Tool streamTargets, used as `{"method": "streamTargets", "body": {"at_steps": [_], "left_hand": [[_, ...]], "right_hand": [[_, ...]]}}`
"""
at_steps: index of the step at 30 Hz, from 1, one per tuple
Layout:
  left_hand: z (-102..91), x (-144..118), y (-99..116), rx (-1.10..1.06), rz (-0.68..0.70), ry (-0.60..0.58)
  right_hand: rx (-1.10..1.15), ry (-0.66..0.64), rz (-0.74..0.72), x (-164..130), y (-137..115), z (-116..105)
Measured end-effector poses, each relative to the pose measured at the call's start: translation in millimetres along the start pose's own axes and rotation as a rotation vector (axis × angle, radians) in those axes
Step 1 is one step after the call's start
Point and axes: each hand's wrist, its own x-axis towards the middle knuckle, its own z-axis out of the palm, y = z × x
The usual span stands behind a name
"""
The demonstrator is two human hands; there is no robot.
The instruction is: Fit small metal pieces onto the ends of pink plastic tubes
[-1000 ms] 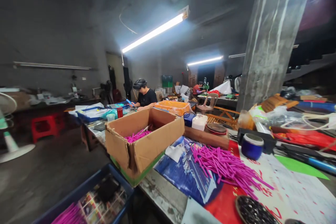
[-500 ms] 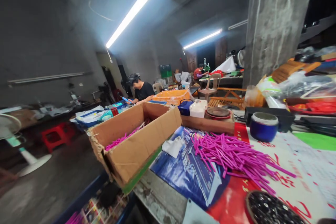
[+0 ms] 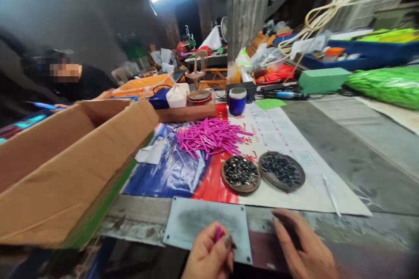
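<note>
Has a brown cardboard box (image 3: 42, 200) well left of the metal plate (image 3: 185, 220) on the counter (image 3: 131, 218). Has a crumpled white paper (image 3: 152, 151) beyond and left of the plate, and a heap of pink sticks (image 3: 212, 137) well beyond the plate. Pinches a short pink stick (image 3: 218, 232) between thumb and fingers of the left hand (image 3: 210, 255), over the plate's near right part. Has a dish of shiny black pieces (image 3: 241, 173) beyond the plate's far right corner, then a second dish of thin dark pieces (image 3: 282, 171), farther right. Holds the right hand (image 3: 304, 246) with thumb and fingers parted, just right of the plate
</note>
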Motion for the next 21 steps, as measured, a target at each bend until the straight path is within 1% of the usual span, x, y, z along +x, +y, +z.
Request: {"method": "streamTargets", "body": {"at_steps": [2, 6, 12, 15, 18, 21], "left_hand": [[1.4, -1.0, 5.3, 0.021, 0.015, 0.001], [5.8, -4.1, 13.7, 0.061, 0.054, 0.077], [5.9, -4.7, 23.4, 0.071, 0.091, 0.193], [3.6, -5.2, 25.8, 0.063, 0.095, 0.22], [1.2, -4.8, 25.2, 0.072, 0.096, 0.224], [-1.2, -3.3, 22.7, 0.08, 0.102, 0.206]], "right_hand": [[-0.022, 0.03, -0.023, 7.0, -7.8, -0.2], [-0.009, 0.029, -0.039, 12.5, -14.4, 1.9], [0.09, -0.11, -0.005, 23.2, -15.7, -7.2], [0.113, -0.158, -0.03, 38.8, -15.9, -16.8], [0.115, -0.2, -0.071, 61.0, -13.9, -25.1], [0.121, -0.286, -0.09, 87.5, -9.3, -26.0]]}}
